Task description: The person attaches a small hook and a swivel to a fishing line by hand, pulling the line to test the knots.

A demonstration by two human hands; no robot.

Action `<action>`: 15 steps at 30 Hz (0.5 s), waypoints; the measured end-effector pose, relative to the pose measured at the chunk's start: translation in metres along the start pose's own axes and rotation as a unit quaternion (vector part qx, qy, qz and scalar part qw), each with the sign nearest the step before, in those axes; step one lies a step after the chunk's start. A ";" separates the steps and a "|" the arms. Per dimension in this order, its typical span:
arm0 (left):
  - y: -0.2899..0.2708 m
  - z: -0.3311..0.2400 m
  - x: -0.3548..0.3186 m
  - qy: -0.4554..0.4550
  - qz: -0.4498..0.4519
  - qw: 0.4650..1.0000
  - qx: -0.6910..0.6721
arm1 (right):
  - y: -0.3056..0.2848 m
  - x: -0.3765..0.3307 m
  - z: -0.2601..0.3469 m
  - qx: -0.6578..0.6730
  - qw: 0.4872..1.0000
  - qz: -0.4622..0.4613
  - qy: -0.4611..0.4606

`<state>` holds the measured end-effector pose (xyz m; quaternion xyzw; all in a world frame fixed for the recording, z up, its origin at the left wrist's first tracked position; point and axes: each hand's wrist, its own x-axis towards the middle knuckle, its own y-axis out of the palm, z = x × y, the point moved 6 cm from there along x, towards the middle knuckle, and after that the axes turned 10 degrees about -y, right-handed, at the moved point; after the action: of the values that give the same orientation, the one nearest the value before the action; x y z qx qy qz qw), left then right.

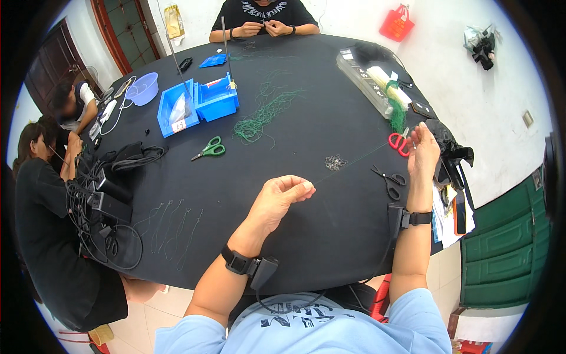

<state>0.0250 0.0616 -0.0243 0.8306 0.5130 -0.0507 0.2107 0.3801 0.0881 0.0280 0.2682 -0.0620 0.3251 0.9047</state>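
Observation:
A thin green thread [359, 157] runs taut and slanting above the black table between my hands. My left hand [277, 200] pinches its near end between thumb and forefinger. Farther right and higher, my right hand [423, 152] has its fingers bent together on the other end; the exact grip is partly hidden. Beneath the thread lies a small pile of thin metal hooks [335, 163]. Red-handled scissors [400, 144] lie just beside my right hand, and small black scissors [390, 182] lie nearer me. Several short lengths of thread [180, 230] are laid out left of my left hand.
A loose green thread tangle [259, 121], green-handled scissors [210, 148] and blue bins [197, 106] with upright rods occupy the middle. Cables and black boxes [112, 200] crowd the left edge. A clear case [365, 82] and white-and-green thread bundle [389, 85] sit right. Other people sit around the table.

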 end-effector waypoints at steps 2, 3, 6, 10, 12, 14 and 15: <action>0.000 0.001 0.000 -0.005 0.003 1.000 0.005 | -0.009 0.009 0.000 0.003 1.000 -0.006 0.007; 0.001 0.001 0.000 -0.006 0.006 1.000 0.010 | -0.014 0.012 0.001 0.008 1.000 -0.020 0.003; 0.002 0.001 0.000 -0.008 0.009 1.000 0.019 | -0.023 0.018 0.001 0.019 0.999 -0.034 0.002; 0.003 -0.001 -0.001 0.000 0.017 0.999 0.033 | -0.026 0.021 0.003 0.018 0.999 -0.035 -0.019; 0.001 -0.002 -0.002 0.006 0.014 1.000 0.024 | -0.026 0.021 0.003 0.017 0.999 -0.035 -0.022; -0.001 -0.005 -0.002 0.016 0.011 1.000 0.016 | -0.025 0.021 0.005 0.014 0.999 -0.035 -0.040; -0.003 -0.007 -0.002 0.028 0.013 1.000 -0.001 | -0.025 0.021 0.003 0.011 0.999 -0.035 -0.031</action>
<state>0.0201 0.0641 -0.0180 0.8381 0.5080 -0.0237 0.1974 0.4120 0.0816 0.0256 0.2901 -0.0771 0.2849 0.9104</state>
